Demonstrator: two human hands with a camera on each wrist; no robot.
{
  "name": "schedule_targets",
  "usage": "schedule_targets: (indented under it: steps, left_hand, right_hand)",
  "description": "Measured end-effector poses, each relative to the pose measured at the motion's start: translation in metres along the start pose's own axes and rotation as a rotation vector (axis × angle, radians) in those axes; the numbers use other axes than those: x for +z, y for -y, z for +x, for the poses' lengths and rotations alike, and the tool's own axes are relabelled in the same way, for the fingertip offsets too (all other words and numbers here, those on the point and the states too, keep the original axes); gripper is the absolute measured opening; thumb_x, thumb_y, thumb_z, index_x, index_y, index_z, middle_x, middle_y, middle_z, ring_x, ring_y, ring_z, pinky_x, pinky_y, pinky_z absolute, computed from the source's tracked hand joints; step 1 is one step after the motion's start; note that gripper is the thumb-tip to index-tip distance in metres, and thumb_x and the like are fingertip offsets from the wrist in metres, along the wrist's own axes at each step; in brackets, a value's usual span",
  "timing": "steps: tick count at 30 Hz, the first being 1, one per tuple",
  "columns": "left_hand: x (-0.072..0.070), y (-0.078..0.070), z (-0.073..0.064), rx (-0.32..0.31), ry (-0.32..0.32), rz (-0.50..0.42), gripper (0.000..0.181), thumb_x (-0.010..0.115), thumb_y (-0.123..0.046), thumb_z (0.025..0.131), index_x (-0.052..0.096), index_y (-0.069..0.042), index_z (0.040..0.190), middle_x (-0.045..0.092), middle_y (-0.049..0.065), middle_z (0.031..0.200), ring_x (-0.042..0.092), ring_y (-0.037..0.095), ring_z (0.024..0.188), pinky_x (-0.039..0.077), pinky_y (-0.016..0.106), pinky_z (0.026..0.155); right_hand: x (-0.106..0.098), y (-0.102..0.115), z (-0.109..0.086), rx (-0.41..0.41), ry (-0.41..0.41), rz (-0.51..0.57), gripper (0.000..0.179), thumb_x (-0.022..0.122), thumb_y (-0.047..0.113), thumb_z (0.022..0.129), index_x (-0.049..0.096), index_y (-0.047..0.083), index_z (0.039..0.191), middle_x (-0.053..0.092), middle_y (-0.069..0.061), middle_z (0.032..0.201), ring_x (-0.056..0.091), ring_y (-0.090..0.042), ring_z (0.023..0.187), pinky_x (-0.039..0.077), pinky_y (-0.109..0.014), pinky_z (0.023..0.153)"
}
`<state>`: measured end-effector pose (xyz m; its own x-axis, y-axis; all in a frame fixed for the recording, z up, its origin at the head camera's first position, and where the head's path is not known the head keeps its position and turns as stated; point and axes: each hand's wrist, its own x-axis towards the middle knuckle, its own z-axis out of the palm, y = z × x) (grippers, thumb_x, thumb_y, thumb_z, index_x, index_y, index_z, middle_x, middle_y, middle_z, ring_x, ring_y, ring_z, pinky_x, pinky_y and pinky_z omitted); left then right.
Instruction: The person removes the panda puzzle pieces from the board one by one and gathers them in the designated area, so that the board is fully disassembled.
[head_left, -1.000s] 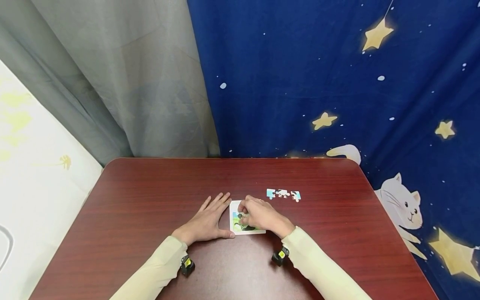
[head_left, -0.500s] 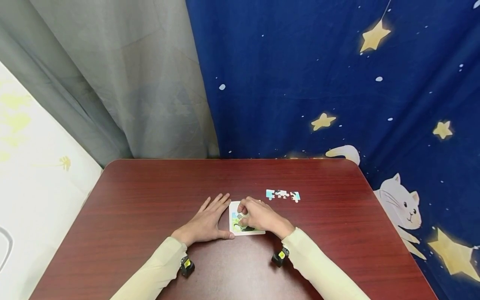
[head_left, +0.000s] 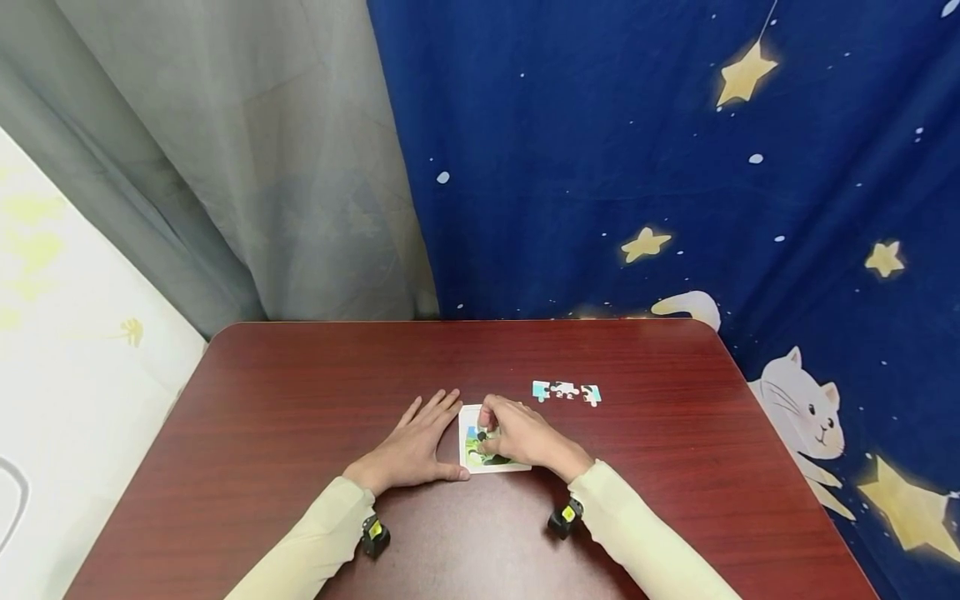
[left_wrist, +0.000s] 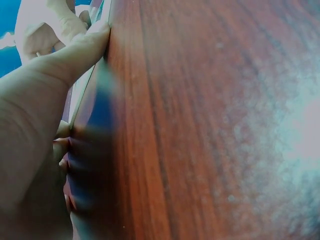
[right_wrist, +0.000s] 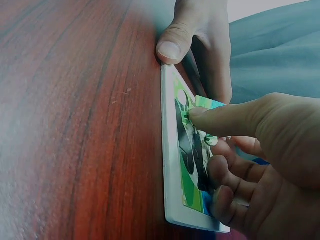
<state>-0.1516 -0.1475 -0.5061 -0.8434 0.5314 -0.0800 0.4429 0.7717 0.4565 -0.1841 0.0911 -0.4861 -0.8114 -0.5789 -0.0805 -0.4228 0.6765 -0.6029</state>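
Observation:
A small white-framed jigsaw puzzle [head_left: 495, 468] with a green and blue picture lies between the hands. In the right wrist view, black and white shapes show on the puzzle board [right_wrist: 172, 185]. My left hand [head_left: 412, 446] lies on the table with fingers spread, its thumb touching the board's near left corner. Over the board, my right hand [head_left: 525, 433] pinches a jigsaw piece [right_wrist: 204, 102] between thumb and fingers. That green and blue piece sits tilted against the picture, and the fingers partly hide it. Part of the board is covered by the right hand.
Three loose jigsaw pieces [head_left: 565, 390] in light blue, white and black lie in a row beyond the right hand. The reddish-brown table [head_left: 300, 367] ends at grey [head_left: 337, 167] and blue star-patterned curtains [head_left: 540, 167]. A small black camera hangs at each wrist.
The right hand has shifted slightly over the board, still pinching the jigsaw piece, whose tilt changes a little. The left hand stays in place. The head view has moved slightly.

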Motion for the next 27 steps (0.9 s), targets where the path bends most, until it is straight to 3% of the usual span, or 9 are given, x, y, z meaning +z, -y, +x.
schedule_targets:
  steps: [10, 15, 21, 27]
  left_hand:
    - [0.000, -0.001, 0.000, -0.002, -0.003, -0.010, 0.115, 0.080, -0.066, 0.084, 0.031, -0.002, 0.167, 0.021, 0.013, 0.180, 0.015, 0.036, 0.169, 0.011, 0.064, 0.136]
    - [0.001, 0.000, 0.000, -0.002, 0.000, -0.017, 0.115, 0.080, -0.066, 0.085, 0.031, -0.002, 0.167, 0.020, 0.013, 0.180, 0.014, 0.036, 0.169, 0.011, 0.064, 0.136]
    - [0.001, 0.001, 0.000, 0.003, -0.008, -0.015, 0.116, 0.080, -0.066, 0.084, 0.031, -0.001, 0.167, 0.021, 0.014, 0.180, 0.015, 0.037, 0.169, 0.012, 0.065, 0.136]
    - [0.002, 0.002, 0.001, 0.002, -0.013, 0.002, 0.117, 0.079, -0.069, 0.084, 0.031, -0.002, 0.167, 0.021, 0.013, 0.180, 0.015, 0.037, 0.169, 0.011, 0.064, 0.136]
  right_hand:
    - [-0.004, -0.004, -0.003, -0.032, 0.023, 0.037, 0.017, 0.080, 0.020, 0.094, 0.063, 0.020, 0.095, 0.063, 0.009, 0.084, 0.054, -0.006, 0.070, 0.045, -0.025, 0.064]
    - [-0.006, -0.004, -0.005, -0.021, 0.032, 0.116, 0.014, 0.078, 0.017, 0.094, 0.064, 0.018, 0.094, 0.062, 0.008, 0.076, 0.054, -0.004, 0.065, 0.045, -0.023, 0.059]
    - [-0.009, -0.004, -0.009, -0.012, -0.010, 0.153, 0.012, 0.078, 0.017, 0.096, 0.066, 0.018, 0.095, 0.064, 0.007, 0.072, 0.056, -0.004, 0.063, 0.045, -0.022, 0.055]
    - [-0.014, -0.004, -0.015, -0.033, -0.059, 0.150, 0.004, 0.072, 0.016, 0.100, 0.069, 0.016, 0.101, 0.069, 0.005, 0.081, 0.059, -0.003, 0.070, 0.049, -0.022, 0.063]
